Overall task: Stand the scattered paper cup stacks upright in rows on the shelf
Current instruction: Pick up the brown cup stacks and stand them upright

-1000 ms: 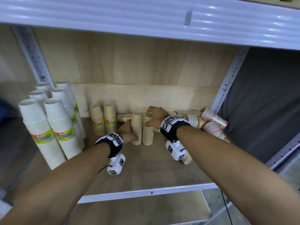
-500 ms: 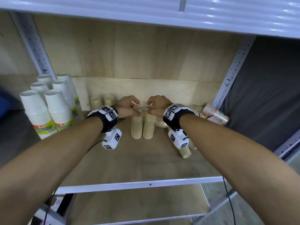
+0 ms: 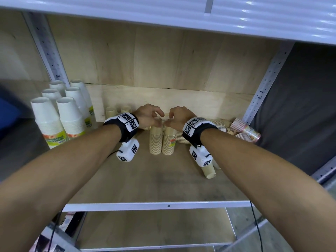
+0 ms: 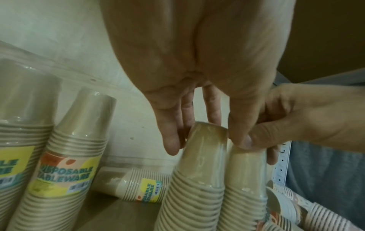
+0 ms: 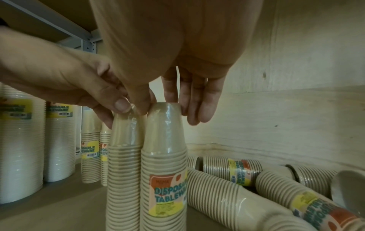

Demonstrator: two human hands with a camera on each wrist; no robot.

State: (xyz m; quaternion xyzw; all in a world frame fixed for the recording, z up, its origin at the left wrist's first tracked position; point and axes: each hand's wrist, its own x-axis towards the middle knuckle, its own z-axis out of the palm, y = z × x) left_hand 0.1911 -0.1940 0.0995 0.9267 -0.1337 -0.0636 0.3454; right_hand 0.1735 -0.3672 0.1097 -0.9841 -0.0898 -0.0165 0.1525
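Both my hands are on the tops of two tan cup stacks in the middle of the shelf.

My left hand (image 3: 149,115) has its fingers curled round the top of the left tan stack (image 3: 155,140), and my right hand (image 3: 179,116) pinches the top of the right tan stack (image 3: 169,141). The two stacks stand upright and touch each other, a bit back from the front edge of the shelf (image 3: 156,205). Near the back wall two more tan stacks (image 3: 111,111) stand up behind my left wrist. Six tall white cup stacks (image 3: 71,115) stand in rows by the left edge. More tan stacks lie on their sides (image 5: 233,169) just right of the pair I hold. Some pink patterned stacks (image 3: 245,128) lie in the back right corner. One fallen tan stack (image 3: 209,171) lies under my right wrist.
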